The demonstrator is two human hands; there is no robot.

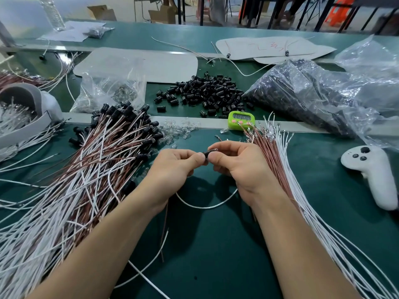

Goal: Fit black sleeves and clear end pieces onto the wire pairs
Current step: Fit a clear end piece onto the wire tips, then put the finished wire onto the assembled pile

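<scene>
Presently, at bench centre: my left hand (176, 164) and right hand (234, 160), fingertips pinched together on one black sleeve (207, 156), a clear end piece (214, 150) showing at its top. A white wire (205, 206) loops beneath both wrists. Left: heap of finished wire pairs (86, 169) with sleeves fitted. Right: bundle of bare wire pairs (278, 156), brown beside white. Behind: loose black sleeves (207, 93); scattered clear end pieces (179, 130); green timer (241, 120). Far right: white controller (371, 173) on the green table (216, 255).
</scene>
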